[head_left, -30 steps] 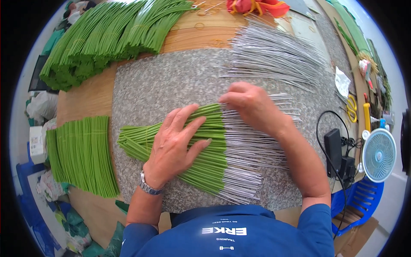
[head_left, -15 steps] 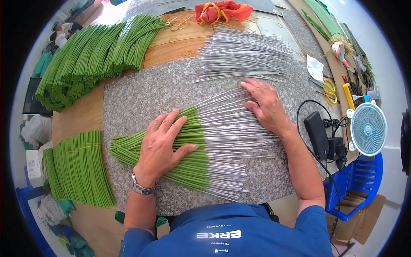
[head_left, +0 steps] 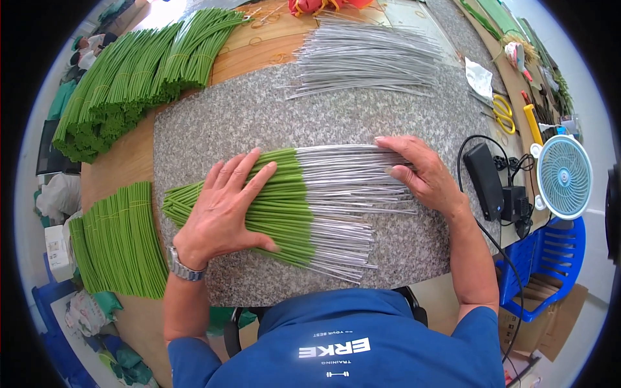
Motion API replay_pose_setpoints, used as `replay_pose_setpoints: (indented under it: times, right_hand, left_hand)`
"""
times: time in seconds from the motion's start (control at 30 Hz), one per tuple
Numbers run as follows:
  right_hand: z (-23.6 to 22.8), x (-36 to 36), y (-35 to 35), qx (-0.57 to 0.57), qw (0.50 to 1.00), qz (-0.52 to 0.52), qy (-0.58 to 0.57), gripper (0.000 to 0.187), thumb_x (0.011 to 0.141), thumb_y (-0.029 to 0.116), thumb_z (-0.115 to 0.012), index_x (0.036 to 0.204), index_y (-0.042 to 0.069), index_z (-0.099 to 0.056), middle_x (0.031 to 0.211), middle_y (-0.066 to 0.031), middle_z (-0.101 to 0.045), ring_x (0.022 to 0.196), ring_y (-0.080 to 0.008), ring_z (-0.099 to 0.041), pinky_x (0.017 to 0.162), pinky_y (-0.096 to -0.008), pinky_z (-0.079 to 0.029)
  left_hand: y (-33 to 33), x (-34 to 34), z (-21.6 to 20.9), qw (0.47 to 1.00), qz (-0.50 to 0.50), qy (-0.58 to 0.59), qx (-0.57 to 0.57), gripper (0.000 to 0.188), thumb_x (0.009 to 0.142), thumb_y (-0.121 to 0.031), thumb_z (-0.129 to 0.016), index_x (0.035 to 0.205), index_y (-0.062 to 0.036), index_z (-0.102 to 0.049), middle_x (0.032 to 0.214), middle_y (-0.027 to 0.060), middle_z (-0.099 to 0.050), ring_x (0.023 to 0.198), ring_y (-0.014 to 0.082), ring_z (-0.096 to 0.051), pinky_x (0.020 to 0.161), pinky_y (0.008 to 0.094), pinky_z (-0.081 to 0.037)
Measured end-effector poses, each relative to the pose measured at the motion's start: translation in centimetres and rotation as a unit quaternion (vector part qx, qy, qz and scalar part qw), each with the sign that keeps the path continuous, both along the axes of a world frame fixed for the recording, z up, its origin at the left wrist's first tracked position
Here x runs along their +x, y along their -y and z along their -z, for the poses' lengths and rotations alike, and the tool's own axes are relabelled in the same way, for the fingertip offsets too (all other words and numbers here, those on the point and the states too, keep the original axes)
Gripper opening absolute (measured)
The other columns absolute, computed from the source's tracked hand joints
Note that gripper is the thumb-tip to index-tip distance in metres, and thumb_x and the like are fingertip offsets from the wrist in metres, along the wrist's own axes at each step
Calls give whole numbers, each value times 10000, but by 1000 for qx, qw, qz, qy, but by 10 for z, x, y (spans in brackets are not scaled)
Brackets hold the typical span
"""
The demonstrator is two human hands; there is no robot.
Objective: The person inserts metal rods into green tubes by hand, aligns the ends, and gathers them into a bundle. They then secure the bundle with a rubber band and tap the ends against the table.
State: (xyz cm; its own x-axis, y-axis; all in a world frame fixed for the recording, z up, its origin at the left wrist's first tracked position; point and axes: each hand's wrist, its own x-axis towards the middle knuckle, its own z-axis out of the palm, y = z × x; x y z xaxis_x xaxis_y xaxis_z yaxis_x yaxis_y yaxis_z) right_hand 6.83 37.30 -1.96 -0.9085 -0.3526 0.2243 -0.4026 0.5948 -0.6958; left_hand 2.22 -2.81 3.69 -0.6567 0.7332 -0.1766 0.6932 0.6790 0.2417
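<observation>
A fanned bundle of green tubes [head_left: 284, 223] lies on the speckled grey stone slab [head_left: 213, 126], and silver wires [head_left: 349, 174] stick out of the tubes' right ends. My left hand [head_left: 223, 210] rests flat across the green part, fingers spread and thumb apart, covering some tubes. At the far edge of the fan, my right hand [head_left: 424, 173] curves around the wire tips, its thumb and fingers apart. Those upper wires lie close together, while the nearer ones angle toward me. Beyond the fan is a heap of loose silver wires [head_left: 369, 58].
Green tube bundles are piled at the far left [head_left: 142, 71], with another tube row [head_left: 119, 242] at the near left. On the right are yellow-handled scissors [head_left: 502, 115], a black power adapter [head_left: 482, 181] with cables, and a small blue fan [head_left: 561, 173]. A red bundle [head_left: 323, 5] sits at the back.
My right hand has drawn the far wires toward me, so their spread is narrower. My left hand has shifted slightly left over the tubes. The whole view has tilted a little.
</observation>
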Motion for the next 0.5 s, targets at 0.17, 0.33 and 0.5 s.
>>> replay_pose_setpoints:
  times: [0.17, 0.33, 0.5]
  right_hand:
    - [10, 13, 1, -50, 998, 39, 8, 601, 1064, 500, -652, 1475, 62, -657, 1423, -158, -708, 1363, -364, -617, 1171, -467, -462]
    - [13, 12, 11, -137, 981, 114, 71, 650, 1068, 555, -643, 1496, 67, -650, 1448, -172, -698, 1359, -304, -647, 1155, -413, -486]
    - [13, 1, 35, -287, 943, 140, 97, 635, 1079, 506, -670, 1502, 32, -647, 1494, -141, -685, 1426, -264, -604, 1202, -397, -453]
  left_hand:
    - [15, 0, -24, 997, 27, 15, -77, 1488, 452, -579, -998, 1716, -174, -325, 1758, 184, -305, 1581, 445, -338, 1311, 595, -265]
    - [32, 0, -8, 998, 25, -19, -63, 1494, 431, -540, -1013, 1709, -162, -337, 1750, 178, -324, 1545, 423, -384, 1274, 565, -327]
    - [35, 1, -3, 997, 34, -44, -44, 1485, 436, -550, -1007, 1702, -139, -349, 1744, 179, -338, 1522, 405, -410, 1243, 544, -358]
